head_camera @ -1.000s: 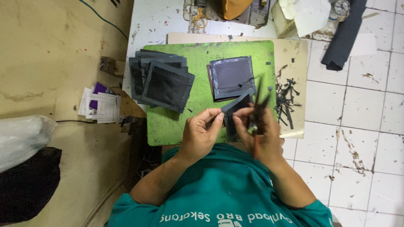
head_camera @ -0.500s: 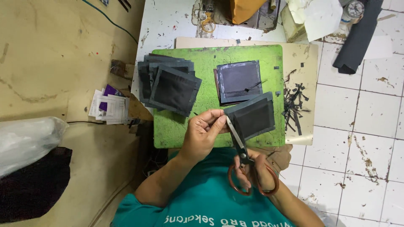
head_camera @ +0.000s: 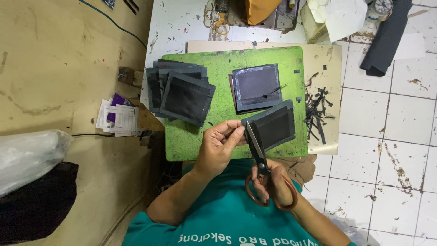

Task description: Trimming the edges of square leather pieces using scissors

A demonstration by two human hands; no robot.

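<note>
Head view looks straight down on a green mat (head_camera: 218,73); the left hand (head_camera: 218,146) pinches the near-left corner of a dark square patch (head_camera: 275,127) between thumb and fingertips, fingers closed narrowly on its edge; the right hand (head_camera: 275,184) is closed through the brown loops of the scissors (head_camera: 259,159), thumb and fingers gripping the handles; the blades point to 12 o'clock, slightly parted, and meet the patch at its left edge, just beside the left fingertips; the patch lies tilted over the mat's near-right part, at 1 o'clock from the left hand; at 12 o'clock from it, near but apart, a second patch (head_camera: 256,87) lies flat on another piece, a thin dark sliver resting across its right side; at 10 o'clock from the left hand a stack (head_camera: 180,93) of like patches sits fanned on the mat's left edge; at 3 o'clock from the second patch, dark trimmings (head_camera: 317,109) lie scattered on a pale board (head_camera: 325,59) beneath the mat; well off at 9 o'clock, papers (head_camera: 117,119) lie on the tan floor.
</note>
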